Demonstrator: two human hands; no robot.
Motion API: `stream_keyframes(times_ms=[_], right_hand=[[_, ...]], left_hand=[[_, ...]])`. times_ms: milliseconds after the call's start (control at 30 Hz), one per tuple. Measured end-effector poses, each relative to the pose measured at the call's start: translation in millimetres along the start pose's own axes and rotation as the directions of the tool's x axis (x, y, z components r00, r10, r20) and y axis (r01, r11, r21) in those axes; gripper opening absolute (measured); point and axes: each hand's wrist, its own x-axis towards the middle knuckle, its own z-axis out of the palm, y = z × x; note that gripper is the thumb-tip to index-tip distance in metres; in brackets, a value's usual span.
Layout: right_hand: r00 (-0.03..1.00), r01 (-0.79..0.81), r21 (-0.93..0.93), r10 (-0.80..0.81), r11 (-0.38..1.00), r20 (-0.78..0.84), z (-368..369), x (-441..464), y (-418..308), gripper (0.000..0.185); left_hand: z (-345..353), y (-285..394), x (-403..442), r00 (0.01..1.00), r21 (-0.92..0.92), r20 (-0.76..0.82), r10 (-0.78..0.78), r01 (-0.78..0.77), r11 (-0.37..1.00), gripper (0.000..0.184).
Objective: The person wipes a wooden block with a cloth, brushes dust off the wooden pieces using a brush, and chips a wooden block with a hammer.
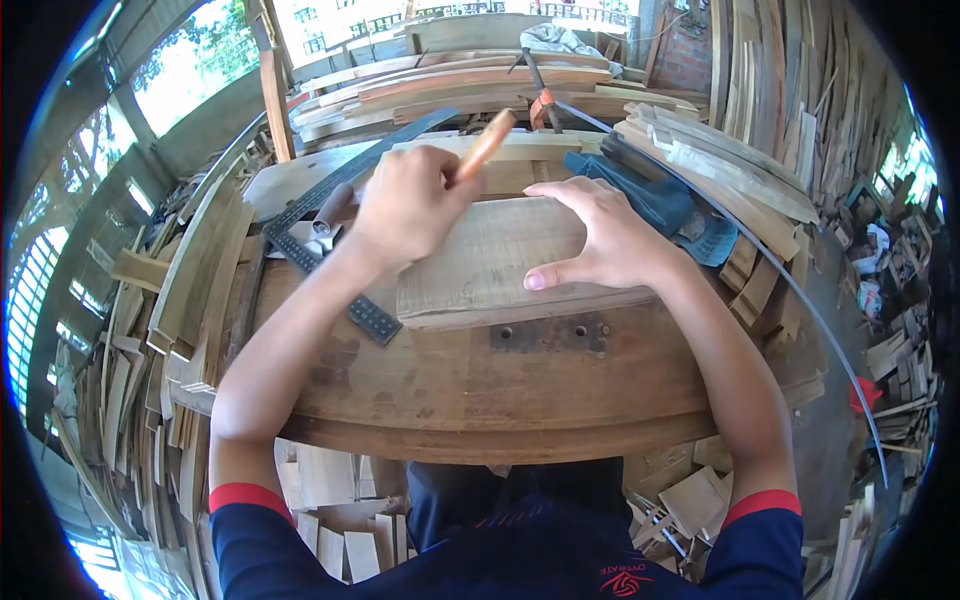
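My left hand (412, 205) is closed in a fist around a light wooden handle (487, 145), whose end sticks up to the right. The rest of that tool is hidden by the hand. A thick wooden board (490, 250) lies flat on the workbench (450, 385), under and beside this fist. My right hand (610, 235) spans the board's right part, thumb on top near its front edge and fingers at its far edge. Left of the board lies a dark metal square with holes (290, 240), partly covered by my left forearm.
A grey cylindrical object (333, 208) lies by the square. Behind my right hand is a blue-green item (645, 195). A clamp with an orange part (542, 105) stands at the back. Stacked planks (440, 85) fill the far side, and a bent strip (800, 290) curves down the right.
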Motion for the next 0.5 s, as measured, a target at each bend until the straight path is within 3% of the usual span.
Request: stream_keyframes(times_ms=[100, 133, 233, 267, 300, 367, 400, 433, 500], right_hand=[[1.0, 0.01, 0.003, -0.01, 1.0, -0.007, -0.3, -0.4, 3.5, 0.117], [1.0, 0.019, 0.012, -0.019, 1.0, -0.007, 0.5, 0.6, 3.9, 0.117], [0.999, 0.021, 0.008, -0.021, 1.0, -0.024, 2.3, 0.3, 5.8, 0.116], [0.999, 0.025, 0.014, -0.025, 1.0, -0.021, 2.9, 0.7, 5.4, 0.116], [0.999, 0.026, 0.02, -0.026, 0.999, -0.019, 2.3, 1.1, 4.9, 0.115], [1.0, 0.007, 0.014, -0.008, 1.0, 0.001, -0.6, -1.3, 3.8, 0.11], [1.0, -0.003, 0.003, 0.003, 1.0, 0.018, -2.6, -0.7, 1.5, 0.106], [0.999, -0.01, -0.009, 0.01, 1.0, 0.033, -4.0, -0.6, -1.6, 0.102], [0.998, -0.047, -0.018, 0.048, 0.999, 0.031, -5.1, -3.9, -6.0, 0.1]], left_hand=[[13.7, 5.0, -7.8, 1.0, -0.563, -0.029, -0.003, -0.013, 0.827, 0.042], [24.9, 4.3, -5.0, 0.98, -0.699, -0.181, 0.084, -0.189, 0.689, 0.04], [35.5, 5.1, -7.0, 0.979, -0.749, -0.131, 0.158, -0.202, 0.631, 0.037], [28.0, -3.5, -5.9, 0.97, -0.494, -0.106, 0.218, -0.241, 0.835, 0.04], [15.2, 1.0, -8.2, 0.972, -0.26, -0.135, 0.191, -0.221, 0.94, 0.042], [-10.6, 16.8, -11.0, 0.965, 0.233, -0.197, 0.175, -0.128, 0.964, 0.045], [-12.1, 6.8, -4.2, 0.917, 0.395, -0.256, 0.305, -0.188, 0.899, 0.047], [-12.0, 0.8, 0.6, 0.928, 0.418, -0.212, 0.307, -0.198, 0.887, 0.045], [-8.1, 3.6, -3.1, 0.99, 0.173, 0.026, 0.141, -0.144, 0.974, 0.048]])
